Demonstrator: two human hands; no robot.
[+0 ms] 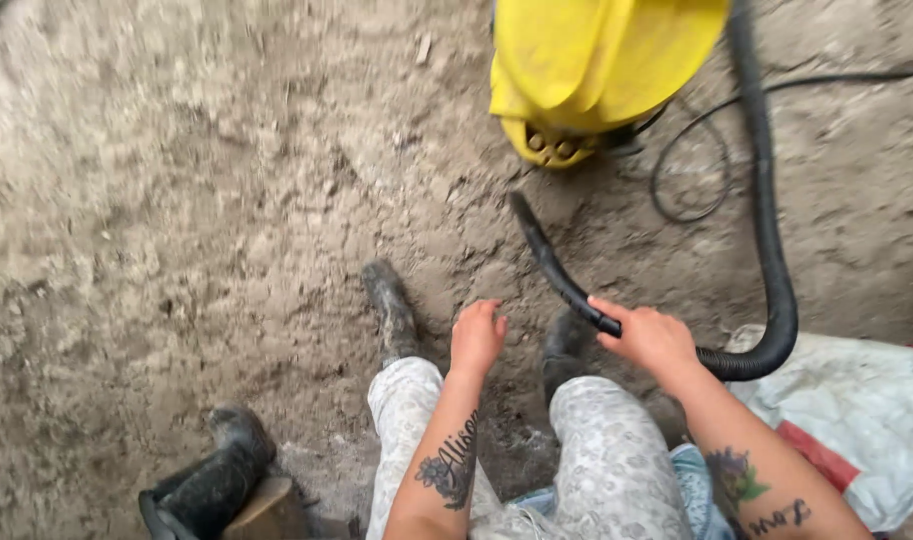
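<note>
My right hand (655, 338) is wrapped around the black vacuum hose (562, 275), nozzle pointing at the dirt floor (177, 200). Left hand (476, 336) hovers loose, fingers slack, above my knees, the yellow vacuum (587, 70) just ahead.

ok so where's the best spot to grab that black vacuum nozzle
Grip the black nozzle at its rear end, where the right hand already wraps it beside the ribbed hose, coming from above: the tube is slim and its tip angles toward the dirt.
</note>
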